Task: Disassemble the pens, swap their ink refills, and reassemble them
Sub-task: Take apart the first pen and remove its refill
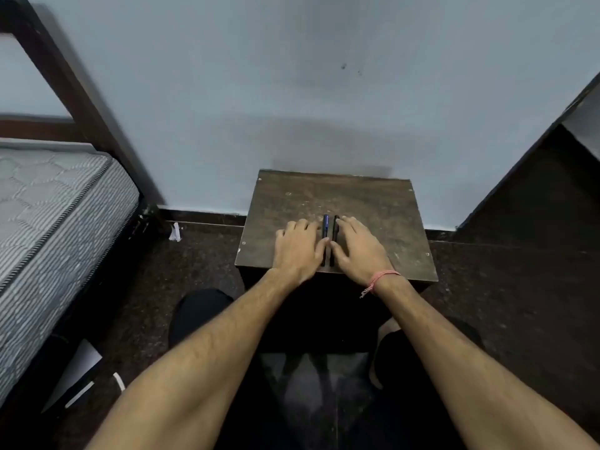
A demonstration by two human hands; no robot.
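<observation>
Both pens lie whole on the counter; left hand and right hand rest flat, gripping nothing. Lift the blue pen, left of the black pen, and unscrew gently.

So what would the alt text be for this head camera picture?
Two bare hands, left hand and right hand, rest flat on a small worn brown wooden table on either side of two dark pens lying side by side. A striped grey mattress sits at left.
</observation>
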